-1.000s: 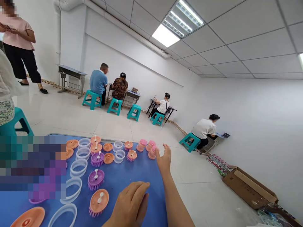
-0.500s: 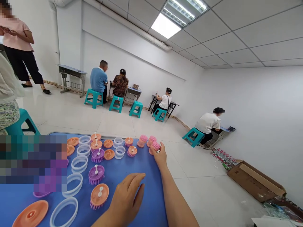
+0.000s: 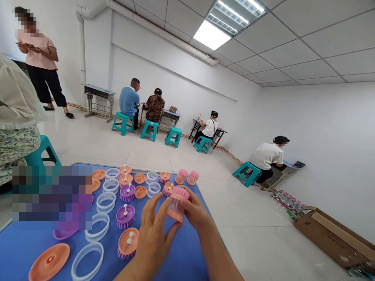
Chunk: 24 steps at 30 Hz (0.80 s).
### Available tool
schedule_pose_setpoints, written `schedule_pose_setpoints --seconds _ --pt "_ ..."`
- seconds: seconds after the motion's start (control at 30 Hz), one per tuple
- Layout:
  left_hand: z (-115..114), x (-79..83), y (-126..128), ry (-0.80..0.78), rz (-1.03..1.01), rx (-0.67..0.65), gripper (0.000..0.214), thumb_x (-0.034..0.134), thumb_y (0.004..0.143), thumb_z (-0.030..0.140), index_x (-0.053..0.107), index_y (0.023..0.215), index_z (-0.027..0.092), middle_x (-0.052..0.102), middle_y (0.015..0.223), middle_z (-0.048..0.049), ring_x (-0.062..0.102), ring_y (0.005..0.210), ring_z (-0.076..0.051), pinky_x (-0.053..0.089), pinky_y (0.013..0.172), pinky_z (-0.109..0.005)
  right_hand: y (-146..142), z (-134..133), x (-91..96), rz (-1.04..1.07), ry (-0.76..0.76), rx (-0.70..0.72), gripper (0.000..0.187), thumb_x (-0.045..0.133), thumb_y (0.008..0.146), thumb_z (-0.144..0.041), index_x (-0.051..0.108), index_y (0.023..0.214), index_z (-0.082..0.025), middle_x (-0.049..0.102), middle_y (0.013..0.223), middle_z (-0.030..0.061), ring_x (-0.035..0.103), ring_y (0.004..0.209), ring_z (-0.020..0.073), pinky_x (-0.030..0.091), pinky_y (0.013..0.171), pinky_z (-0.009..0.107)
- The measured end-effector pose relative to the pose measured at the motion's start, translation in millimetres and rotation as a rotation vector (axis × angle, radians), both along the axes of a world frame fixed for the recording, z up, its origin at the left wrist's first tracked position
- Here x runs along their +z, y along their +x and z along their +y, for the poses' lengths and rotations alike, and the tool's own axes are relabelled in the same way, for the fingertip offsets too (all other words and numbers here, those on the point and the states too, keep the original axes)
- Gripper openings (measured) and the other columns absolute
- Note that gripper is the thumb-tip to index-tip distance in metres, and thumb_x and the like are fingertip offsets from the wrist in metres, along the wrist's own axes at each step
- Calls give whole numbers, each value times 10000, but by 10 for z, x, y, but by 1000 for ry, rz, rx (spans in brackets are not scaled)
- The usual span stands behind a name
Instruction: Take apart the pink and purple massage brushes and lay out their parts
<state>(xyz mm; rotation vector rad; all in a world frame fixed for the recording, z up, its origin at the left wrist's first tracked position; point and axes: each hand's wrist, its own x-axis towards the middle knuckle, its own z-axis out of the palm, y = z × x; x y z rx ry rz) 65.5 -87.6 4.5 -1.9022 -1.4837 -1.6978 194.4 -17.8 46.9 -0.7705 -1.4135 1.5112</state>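
Note:
A small brush [image 3: 177,207] with pink bristles on top, a clear body and orange bands is between my hands, tilted, over the near part of the blue table. My right hand [image 3: 195,208] grips it from the right near the bristles. My left hand [image 3: 155,230] closes around its lower left side, the thumb at the base and a finger against the clear body. Close behind is an orange disc with pink bristles and a white stem [image 3: 168,189]. Two similar assembled brushes, a left one [image 3: 181,176] and a right one [image 3: 193,178], stand at the far right corner.
On the blue table [image 3: 164,257] lie rows of clear rings [image 3: 88,262], plain orange discs [image 3: 49,262], and bristled orange and purple discs [image 3: 125,215] with white stems. A blurred patch covers the left side. Several people sit at desks beyond; a cardboard box [image 3: 331,238] lies right.
My right hand has lifted a pink-bristled brush from the far right corner and drawn it nearer. My left hand has met it there. The view has shifted slightly.

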Motion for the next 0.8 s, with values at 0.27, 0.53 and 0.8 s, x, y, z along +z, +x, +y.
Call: schedule_pose_setpoints --seconds 0.27,0.53,0.8 --pt "-15 1 -19 -61 94 -119 324 499 839 252 494 1163 263 499 1113 -103 549 973 -219 528 754 -353 71 36 -40 -24 -80 72 409 714 637 -446 556 930 -208 565 664 -24 532 534 109 407 455 206" --pt "-25 32 -56 -236 -73 -211 339 438 859 373 439 1142 185 611 972 -93 613 846 -204 528 702 -345 40 -37 -42 -232 90 195 398 579 714 -563 564 824 -181 468 558 -49 398 416 65 326 376 184" --pt "-90 133 -57 -551 -264 -293 389 314 862 494 459 1032 175 592 681 -17 564 566 -171 406 487 -264 12 -85 31 -333 305 93 353 563 741 -523 579 745 -170 455 583 -28 368 479 80 320 421 198"
